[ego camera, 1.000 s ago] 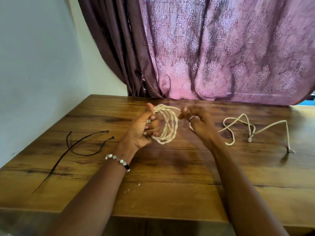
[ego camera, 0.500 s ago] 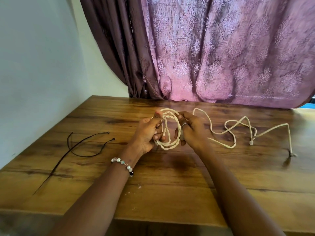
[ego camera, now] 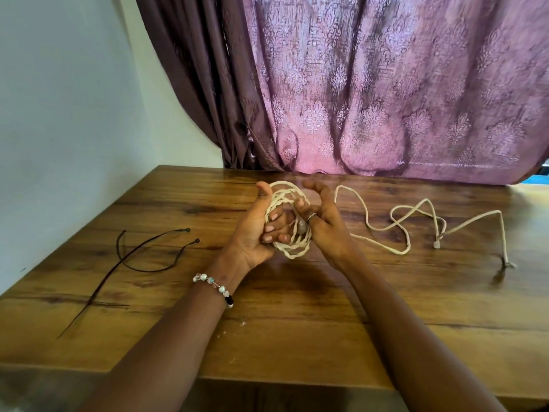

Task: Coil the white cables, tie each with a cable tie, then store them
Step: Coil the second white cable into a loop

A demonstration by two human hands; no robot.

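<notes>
Left hand (ego camera: 252, 230) grips the white cable coil (ego camera: 292, 251) above the table (ego camera: 297, 337); right hand (ego camera: 323, 224), fingers spread, seemingly steadies its far side.

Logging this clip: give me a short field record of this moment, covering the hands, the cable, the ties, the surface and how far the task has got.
left hand: grips the coil, fingers curled through its loops
right hand: at the coil's right side, fingers loosely spread; any grip on the cable is unclear
coil: several white loops, held above the table
loose cable: uncoiled tail lying on the table to the right
cable ties: dark, on the table to the left, untouched
table: wooden
stage: coiling unfinished, no tie on yet
</notes>
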